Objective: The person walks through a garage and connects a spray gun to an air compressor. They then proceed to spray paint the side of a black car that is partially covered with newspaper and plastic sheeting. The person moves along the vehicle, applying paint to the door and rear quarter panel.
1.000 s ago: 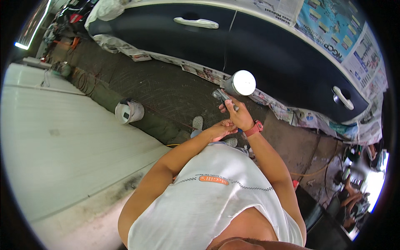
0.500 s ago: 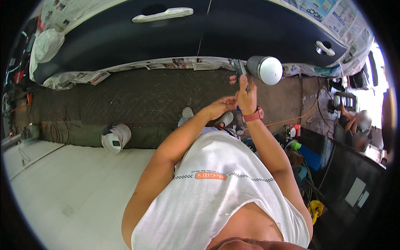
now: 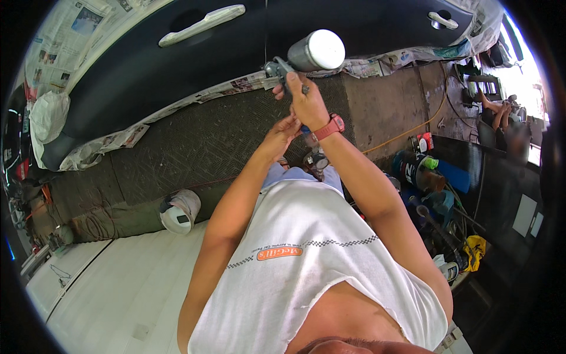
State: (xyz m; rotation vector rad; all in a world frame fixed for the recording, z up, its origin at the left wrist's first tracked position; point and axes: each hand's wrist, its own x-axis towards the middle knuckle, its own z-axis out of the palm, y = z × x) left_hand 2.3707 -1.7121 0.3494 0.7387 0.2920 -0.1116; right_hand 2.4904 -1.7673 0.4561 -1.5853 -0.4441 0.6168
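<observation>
In my right hand point(image 3: 311, 105), with a red watch on its wrist, is a spray gun point(image 3: 280, 68). The gun's large cup point(image 3: 323, 51), grey with a white top, leans to the right. Its nozzle end is close to the lower edge of a dark car side panel point(image 3: 194, 62). Just below the gun's handle, my left hand point(image 3: 279, 137) has its fingers bent together beside a small blue part point(image 3: 305, 128). What those fingers hold is hidden.
Newspaper and plastic masking point(image 3: 132, 137) lines the panel. A wrapped door handle point(image 3: 203, 25) juts out. Behind stand a bucket point(image 3: 178, 218) and a white panel point(image 3: 141, 283). An orange hose point(image 3: 407, 130) crosses the floor at right, near cluttered supplies point(image 3: 433, 194). Another person point(image 3: 507, 121) sits far right.
The view has turned and shifted. My right hand has carried the spray gun leftward along the panel, nearer its vertical seam. My left hand has moved along with it beneath the handle.
</observation>
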